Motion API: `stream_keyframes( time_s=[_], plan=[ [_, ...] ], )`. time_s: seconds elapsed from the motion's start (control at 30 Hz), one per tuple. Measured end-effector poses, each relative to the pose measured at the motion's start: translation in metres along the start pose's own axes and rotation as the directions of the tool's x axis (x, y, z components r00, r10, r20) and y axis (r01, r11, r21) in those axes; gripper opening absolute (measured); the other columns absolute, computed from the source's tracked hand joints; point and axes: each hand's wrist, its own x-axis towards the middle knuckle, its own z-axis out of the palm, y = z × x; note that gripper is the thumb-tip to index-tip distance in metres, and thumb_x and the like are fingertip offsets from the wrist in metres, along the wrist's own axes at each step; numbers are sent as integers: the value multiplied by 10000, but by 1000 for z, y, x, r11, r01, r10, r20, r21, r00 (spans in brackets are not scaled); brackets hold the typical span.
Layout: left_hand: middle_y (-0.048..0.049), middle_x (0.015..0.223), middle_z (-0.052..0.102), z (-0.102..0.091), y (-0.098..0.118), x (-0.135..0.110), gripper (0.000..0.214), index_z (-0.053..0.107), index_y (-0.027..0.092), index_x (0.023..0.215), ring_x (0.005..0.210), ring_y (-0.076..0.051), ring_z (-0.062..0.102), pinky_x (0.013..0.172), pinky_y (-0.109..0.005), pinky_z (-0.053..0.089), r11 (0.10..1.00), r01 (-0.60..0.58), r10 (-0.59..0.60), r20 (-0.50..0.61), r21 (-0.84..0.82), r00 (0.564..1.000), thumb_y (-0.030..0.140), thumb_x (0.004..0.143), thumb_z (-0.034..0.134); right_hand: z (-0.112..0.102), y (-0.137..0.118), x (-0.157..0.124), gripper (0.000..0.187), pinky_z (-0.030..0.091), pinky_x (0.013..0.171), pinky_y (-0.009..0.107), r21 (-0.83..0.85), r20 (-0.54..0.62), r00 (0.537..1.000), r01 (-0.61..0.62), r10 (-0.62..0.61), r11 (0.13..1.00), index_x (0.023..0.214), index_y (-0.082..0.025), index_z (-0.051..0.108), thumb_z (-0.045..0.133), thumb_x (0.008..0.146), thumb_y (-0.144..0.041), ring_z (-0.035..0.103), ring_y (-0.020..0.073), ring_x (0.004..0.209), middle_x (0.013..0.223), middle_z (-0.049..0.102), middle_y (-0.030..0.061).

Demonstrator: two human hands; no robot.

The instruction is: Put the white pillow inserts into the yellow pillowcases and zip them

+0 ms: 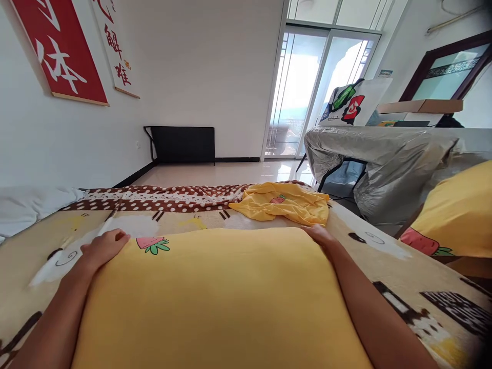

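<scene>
A plump yellow pillow (230,297) with a strawberry print on its far left corner fills the space between my forearms. At that corner, my left hand (105,247) is closed, its fingers curled against the pillow's edge. My right hand (318,234) holds the far right corner, its fingertips partly hidden behind the edge. Just beyond the pillow, a crumpled yellow cloth (288,202) with a strawberry print lies loose on the bed, near my right hand.
Beneath everything is a beige patterned blanket (384,266), with a brown polka-dot cloth (172,197) along its far edge. A white pillow (34,205) lies at left, another yellow pillow (457,215) at right. A plastic-covered table (388,148) holds a bag (353,105) and boxes.
</scene>
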Motion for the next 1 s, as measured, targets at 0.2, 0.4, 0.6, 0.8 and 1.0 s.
stream_keyframes(
  time_s=[0.2, 0.4, 0.6, 0.8, 1.0],
  plan=[
    [-78, 1345, 528, -2, 88, -79, 590, 495, 246, 1301, 1229, -286, 473, 1047, -447, 301, 845, -533, 532, 37, 35, 846, 579, 850, 310, -9, -77, -85, 371, 368, 989, 438, -93, -244, 894, 365, -376, 926, 1159, -189, 603, 447, 887, -389, 542, 283, 1140, 1186, 628, 117],
    [-164, 1389, 453, 66, 151, -127, 492, 506, 153, 1324, 1305, -313, 409, 1020, -541, 325, 625, -773, 759, 149, 108, 634, 291, 892, 313, 49, -140, -181, 393, 357, 1039, 382, 31, 53, 482, 874, -874, 484, 1275, -198, 535, 331, 949, -276, 490, 198, 1230, 1326, 545, 85],
    [-48, 1430, 414, 54, 137, -115, 460, 445, 248, 1365, 1330, -236, 387, 1041, -452, 325, 482, -876, 854, 222, 0, 470, 242, 919, 332, 36, -126, -158, 415, 321, 1067, 338, 122, 208, 418, 886, -884, 447, 1315, -250, 523, 331, 964, -362, 450, 174, 1273, 1367, 511, 15],
    [-14, 1456, 370, 49, 140, -118, 443, 409, 279, 1383, 1353, -212, 350, 1087, -449, 279, 493, -867, 847, 264, -68, 461, 314, 965, 269, 36, -111, -123, 440, 312, 1058, 418, -10, 189, 646, 755, -740, 656, 1286, -273, 556, 357, 932, -442, 461, 232, 1256, 1335, 543, 20],
    [-10, 1458, 363, 52, 137, -116, 459, 390, 291, 1396, 1355, -196, 346, 1098, -433, 284, 501, -863, 846, 250, -66, 472, 277, 943, 324, 32, -88, -81, 480, 316, 1031, 451, -82, 245, 824, 543, -512, 835, 1214, -294, 615, 366, 892, -551, 517, 277, 1173, 1256, 605, 40]
  ],
)
